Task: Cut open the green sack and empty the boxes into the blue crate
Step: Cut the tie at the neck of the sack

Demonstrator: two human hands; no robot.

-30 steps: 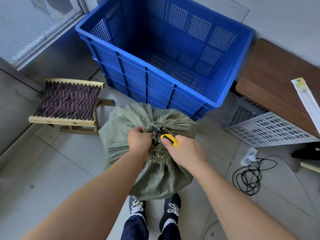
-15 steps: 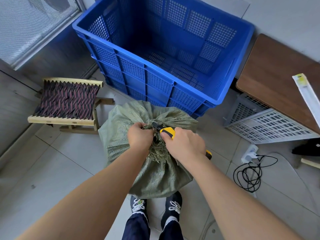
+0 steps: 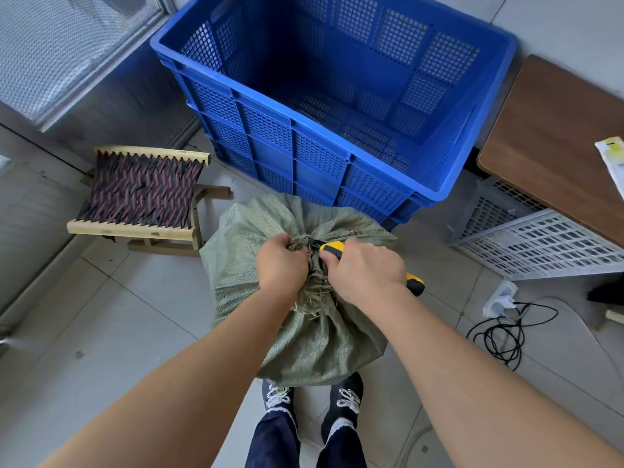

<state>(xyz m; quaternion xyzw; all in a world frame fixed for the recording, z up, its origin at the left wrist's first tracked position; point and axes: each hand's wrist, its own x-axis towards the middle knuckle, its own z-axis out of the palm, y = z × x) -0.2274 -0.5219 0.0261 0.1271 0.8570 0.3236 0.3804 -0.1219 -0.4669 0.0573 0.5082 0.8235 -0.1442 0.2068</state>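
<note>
Green sack (image 3: 304, 336) on floor, upright, just in front of blue crate (image 3: 337, 143), touching its near wall. Left hand (image 3: 280, 261) fingers curled tight round gathered sack neck. Right hand (image 3: 364, 270) fingers wrapped round yellow knife (image 3: 332, 247), blade at the neck.

Knife (image 3: 332, 246) handle mostly hidden under right hand (image 3: 364, 271); sack (image 3: 314, 346) contents unseen; desk (image 3: 557, 146) cut off at right edge.
</note>
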